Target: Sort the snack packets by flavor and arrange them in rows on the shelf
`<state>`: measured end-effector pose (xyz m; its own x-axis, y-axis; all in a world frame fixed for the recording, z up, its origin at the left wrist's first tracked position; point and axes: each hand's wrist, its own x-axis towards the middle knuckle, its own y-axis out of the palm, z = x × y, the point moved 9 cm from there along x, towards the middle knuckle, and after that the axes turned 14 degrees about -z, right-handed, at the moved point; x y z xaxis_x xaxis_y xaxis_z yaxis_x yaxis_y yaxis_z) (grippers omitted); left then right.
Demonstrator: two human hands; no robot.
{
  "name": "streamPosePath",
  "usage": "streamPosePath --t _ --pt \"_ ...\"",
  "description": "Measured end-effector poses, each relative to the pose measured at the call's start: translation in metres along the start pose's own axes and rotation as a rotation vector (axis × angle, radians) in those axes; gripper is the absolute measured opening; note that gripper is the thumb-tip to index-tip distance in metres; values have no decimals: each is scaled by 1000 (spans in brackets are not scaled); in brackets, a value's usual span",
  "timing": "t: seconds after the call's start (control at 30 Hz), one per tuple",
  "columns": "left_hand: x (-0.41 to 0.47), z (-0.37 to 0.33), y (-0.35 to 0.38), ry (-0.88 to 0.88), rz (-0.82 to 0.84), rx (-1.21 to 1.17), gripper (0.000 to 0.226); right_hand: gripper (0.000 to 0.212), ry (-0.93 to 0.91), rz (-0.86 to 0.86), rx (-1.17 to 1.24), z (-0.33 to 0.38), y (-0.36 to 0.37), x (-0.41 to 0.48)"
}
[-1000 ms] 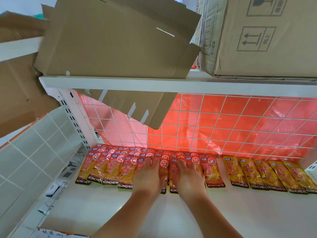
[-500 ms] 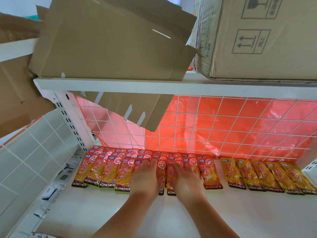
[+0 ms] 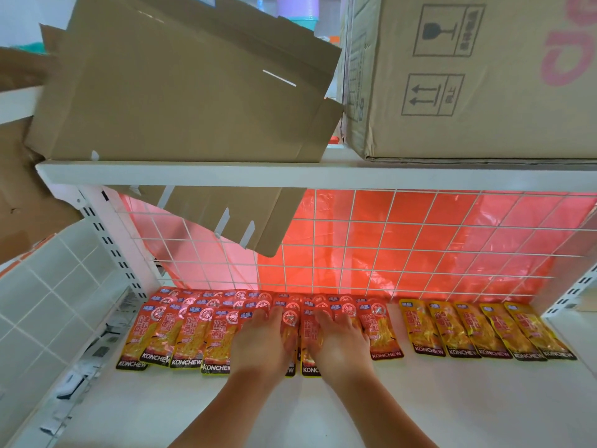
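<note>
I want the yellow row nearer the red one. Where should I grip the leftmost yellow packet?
Probably pinch the leftmost yellow packet at its near end, the KONCHEW band, coming from the front. It lies flat, far end toward the wire grid, a neighbour close on its right; the near end faces bare shelf.

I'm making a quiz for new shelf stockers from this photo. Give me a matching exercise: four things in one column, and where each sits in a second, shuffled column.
Things:
1. red packets
2. yellow packets
3. flattened cardboard
4. printed box

Places:
a. lower shelf, right end
b. upper shelf, right
c. lower shelf, left and middle
d. upper shelf, left

Pairs: 1-c; 2-a; 3-d; 4-b
</note>
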<state>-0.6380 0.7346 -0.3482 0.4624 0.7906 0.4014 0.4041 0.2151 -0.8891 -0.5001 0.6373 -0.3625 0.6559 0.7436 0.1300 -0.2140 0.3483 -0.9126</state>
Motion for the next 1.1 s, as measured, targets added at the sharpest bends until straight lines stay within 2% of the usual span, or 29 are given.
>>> streamPosePath --t 0.23,0.43,0.57,0.77,1.1 --pt "12 -14 -30 58 -55 -82 49 60 -1 -47 16 8 -25 9" --pt "23 -48 -73 164 -186 -247 41 55 -23 -215 54 19 -81 6" --pt "28 -88 -94 288 -212 -408 36 51 -8 -305 107 12 -136 -4" --pt "25 -161 -142 396 -215 -643 42 47 8 -531 86 -13 -237 -36" --pt "-21 -303 -241 624 -244 -848 44 43 21 -812 96 -91 -386 -116"
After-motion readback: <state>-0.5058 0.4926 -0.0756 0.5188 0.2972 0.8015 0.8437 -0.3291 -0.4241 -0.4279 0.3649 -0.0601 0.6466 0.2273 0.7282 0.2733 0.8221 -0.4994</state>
